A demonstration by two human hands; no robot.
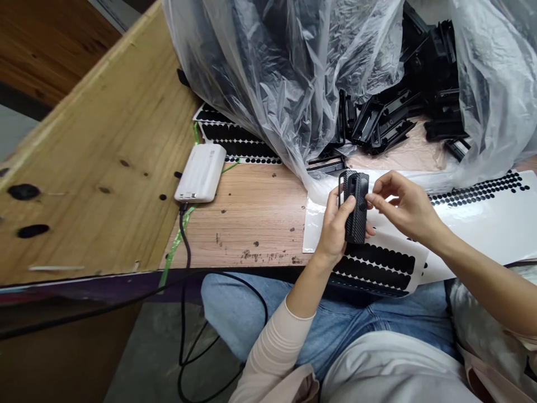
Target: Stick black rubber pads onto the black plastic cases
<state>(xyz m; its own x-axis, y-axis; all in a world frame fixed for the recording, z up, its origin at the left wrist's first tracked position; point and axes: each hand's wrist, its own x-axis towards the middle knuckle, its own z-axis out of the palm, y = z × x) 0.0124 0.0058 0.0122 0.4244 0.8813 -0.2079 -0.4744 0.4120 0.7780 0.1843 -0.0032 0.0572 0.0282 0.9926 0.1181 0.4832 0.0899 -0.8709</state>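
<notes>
A black plastic part (pixel 357 215) with a ribbed, carbon-like texture and an open frame at its left side is tilted nearly upright. My left hand (pixel 335 226) is wrapped round it, thumb on its face. At its right edge, my right hand (pixel 400 204) has thumb and index finger pinched together; anything between those fingertips is too small to make out. Beneath my hands lies a white sheet of round black stickers (pixel 373 266). A second sticker sheet (pixel 490 212), with many dots peeled away, reaches to the right.
Clear plastic bags (pixel 293 73) cover the back of the table. Several black plastic parts (pixel 384 120) are heaped between them. A white power bank (pixel 202 172) with a black cable (pixel 187 246) sits at the left, beside a wooden board (pixel 96 168). Another sticker sheet (pixel 235 134) lies behind it.
</notes>
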